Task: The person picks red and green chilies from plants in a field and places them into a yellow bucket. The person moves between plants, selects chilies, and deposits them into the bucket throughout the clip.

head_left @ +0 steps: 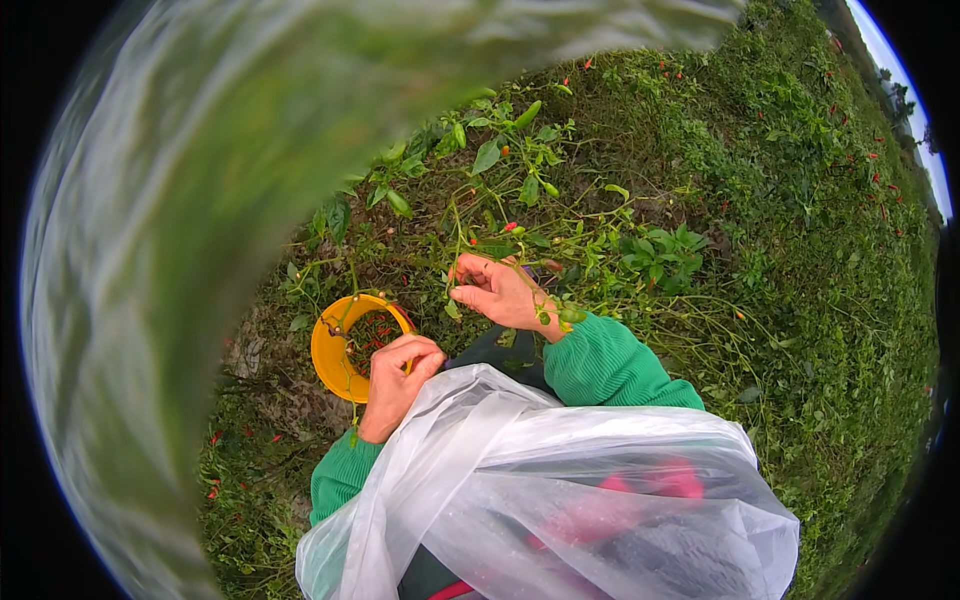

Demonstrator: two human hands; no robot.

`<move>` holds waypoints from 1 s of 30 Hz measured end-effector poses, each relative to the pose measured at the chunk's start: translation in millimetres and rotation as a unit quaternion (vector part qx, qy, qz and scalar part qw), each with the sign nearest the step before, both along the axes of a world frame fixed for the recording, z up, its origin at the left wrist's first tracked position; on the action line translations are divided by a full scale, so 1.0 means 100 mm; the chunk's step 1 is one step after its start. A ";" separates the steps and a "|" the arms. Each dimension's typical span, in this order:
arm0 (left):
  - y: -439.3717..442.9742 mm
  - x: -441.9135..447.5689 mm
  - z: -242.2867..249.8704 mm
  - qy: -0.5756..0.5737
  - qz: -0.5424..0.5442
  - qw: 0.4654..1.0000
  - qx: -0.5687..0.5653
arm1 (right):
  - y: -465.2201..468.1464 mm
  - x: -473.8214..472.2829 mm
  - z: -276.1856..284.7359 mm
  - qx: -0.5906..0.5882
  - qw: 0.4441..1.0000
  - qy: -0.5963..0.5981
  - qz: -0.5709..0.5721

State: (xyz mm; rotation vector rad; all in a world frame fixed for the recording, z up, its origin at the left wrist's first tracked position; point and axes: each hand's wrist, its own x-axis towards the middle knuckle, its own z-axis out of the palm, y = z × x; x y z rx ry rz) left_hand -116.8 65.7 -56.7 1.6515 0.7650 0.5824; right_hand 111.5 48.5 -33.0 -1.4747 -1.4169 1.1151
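Observation:
My right hand (pixel 501 295) is curved at a thin green pepper stem (pixel 457 225), which passes by the fingertips. Thumb and fingers stand a little apart; whether they grip anything is unclear. Leaves and a green pepper (pixel 571 313) hang over that wrist. My left hand (pixel 399 380) lies at the right rim of a yellow bucket (pixel 328 358), fingers bent together. What it holds, if anything, is hidden. Small red peppers (pixel 381 328) lie inside the bucket, and a thin twig crosses its mouth. Just beyond my right fingers hangs a red pepper (pixel 510 226).
Clear plastic sheeting (pixel 600 480) covers my lap and body. A blurred plastic edge (pixel 187 187) blocks the left and upper view. Green peppers (pixel 528 115) hang on plants ahead. Dense pepper plants (pixel 810 300) with scattered red fruit spread across the right.

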 end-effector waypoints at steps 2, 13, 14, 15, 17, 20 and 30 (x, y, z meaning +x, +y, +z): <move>-0.17 0.29 0.51 -0.094 -0.062 0.988 0.104 | 0.01 -0.02 0.01 0.000 0.999 -0.047 -0.023; -0.10 0.98 1.26 -0.022 0.004 0.828 0.561 | -0.13 -0.25 -0.13 0.097 0.977 0.140 -0.130; -0.09 0.96 1.24 -0.042 -0.001 0.832 0.553 | -0.08 -0.22 -0.15 -0.040 0.958 0.243 -0.149; -0.08 0.94 1.20 -0.065 -0.005 0.839 0.540 | -0.07 -0.20 -0.15 -0.024 0.970 0.216 -0.111; -0.09 0.82 1.14 -0.123 0.035 0.897 0.423 | 0.01 -0.15 -0.12 0.107 0.991 0.067 -0.042; -0.09 0.65 1.08 -0.169 0.142 0.963 0.155 | -0.02 -0.09 0.07 0.161 0.978 0.088 -0.099; -0.06 0.43 1.09 -0.174 0.218 0.942 0.186 | -0.03 -0.34 0.74 0.449 0.890 -0.075 0.019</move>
